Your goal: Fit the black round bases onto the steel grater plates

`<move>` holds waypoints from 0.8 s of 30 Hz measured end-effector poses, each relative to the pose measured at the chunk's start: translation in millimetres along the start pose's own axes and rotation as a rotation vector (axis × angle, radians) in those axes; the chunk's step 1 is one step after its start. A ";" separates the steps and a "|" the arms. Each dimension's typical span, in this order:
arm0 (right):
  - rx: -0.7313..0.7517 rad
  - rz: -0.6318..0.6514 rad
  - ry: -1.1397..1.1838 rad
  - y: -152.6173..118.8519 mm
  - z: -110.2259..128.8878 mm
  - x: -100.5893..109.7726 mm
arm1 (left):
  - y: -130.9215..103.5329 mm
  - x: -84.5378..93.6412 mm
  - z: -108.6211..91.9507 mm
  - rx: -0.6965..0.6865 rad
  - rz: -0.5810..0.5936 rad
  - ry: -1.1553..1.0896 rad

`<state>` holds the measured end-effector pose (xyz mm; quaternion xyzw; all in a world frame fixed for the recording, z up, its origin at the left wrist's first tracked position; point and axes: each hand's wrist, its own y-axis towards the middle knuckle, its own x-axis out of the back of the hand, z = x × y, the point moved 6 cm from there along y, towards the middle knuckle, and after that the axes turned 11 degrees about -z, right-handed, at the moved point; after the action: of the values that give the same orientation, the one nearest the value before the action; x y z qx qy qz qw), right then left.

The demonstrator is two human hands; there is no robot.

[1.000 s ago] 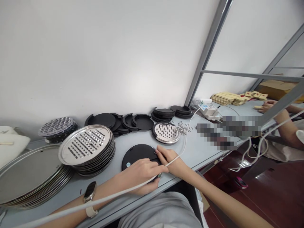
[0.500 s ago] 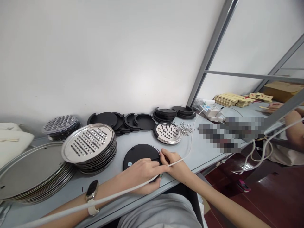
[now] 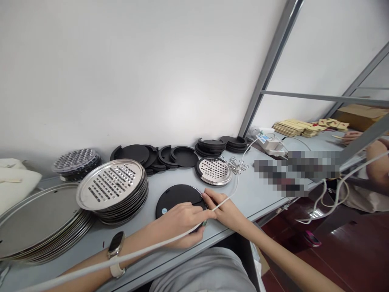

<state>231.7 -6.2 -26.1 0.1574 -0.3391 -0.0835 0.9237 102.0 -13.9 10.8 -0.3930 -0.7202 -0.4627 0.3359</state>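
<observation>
The black disc (image 3: pixel 176 198) is being held flat at the table's (image 3: pixel 258 190) near edge, pressed under the left hand (image 3: pixel 179 221); its right rim is being pinched by the right hand (image 3: pixel 225 211), fingers narrowed.

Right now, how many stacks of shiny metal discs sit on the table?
3 stacks: plain large discs at the near left, slotted discs beside them, and small perforated discs by the wall. One perforated disc lies singly. More may lie beyond the left edge.

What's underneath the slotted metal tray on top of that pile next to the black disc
Under the slotted metal tray only the rims of more stacked metal trays show; their faces are covered, so slots can't be confirmed.
</observation>
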 end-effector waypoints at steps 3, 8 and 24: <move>0.017 0.005 -0.032 4.2 0.2 0.3 | -0.4 -0.1 0.6 0.005 0.002 0.002; 0.046 0.029 -0.066 6.4 -0.4 0.0 | 0.6 1.0 -0.8 -0.007 0.018 0.031; 0.104 0.033 -0.106 3.9 8.0 1.6 | -0.7 -0.1 -2.1 -0.045 0.002 0.073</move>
<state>227.9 -4.9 -18.1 0.1949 -0.3940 -0.0586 0.8963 101.7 -16.0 11.2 -0.3841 -0.6965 -0.4923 0.3535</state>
